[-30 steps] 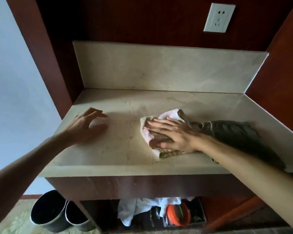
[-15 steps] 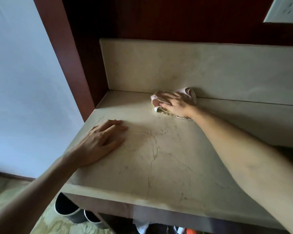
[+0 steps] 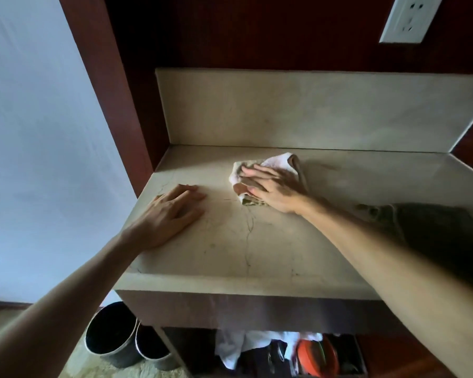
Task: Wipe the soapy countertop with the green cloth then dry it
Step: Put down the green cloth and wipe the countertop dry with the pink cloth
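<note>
Beige marble with thin dark veins makes up the bench [image 3: 257, 241], and on its rear half the right hand [image 3: 271, 186] presses a folded pink-and-tan cloth [image 3: 257, 170] flat against the stone. The fingers lie straight and spread over the cloth, neither curled round it nor pinching it. The left hand [image 3: 172, 211] rests palm down on the bare stone near the left edge, fingers relaxed and holding nothing, well apart from the cloth.

The cloth sits near the marble backsplash [image 3: 298, 110] but not against it. Its bundle runs from the near side, where a tan fold shows beside the heel of the hand, up and away to a pale pink corner toward the backsplash, so its long axis lies roughly front to back, tilted slightly right. The fingers point left across it.

Behind the right forearm a dark olive-green cloth [image 3: 434, 227] lies slack on the right side of the bench, untouched. I see no suds on the stone, so I judge this to be the drying step, with the soapy wipe probably done. The next move likely calls for even downward pressure and overlapping strokes toward the left and front, with the left hand lifted clear so the patch beneath it gets dried too.
</note>
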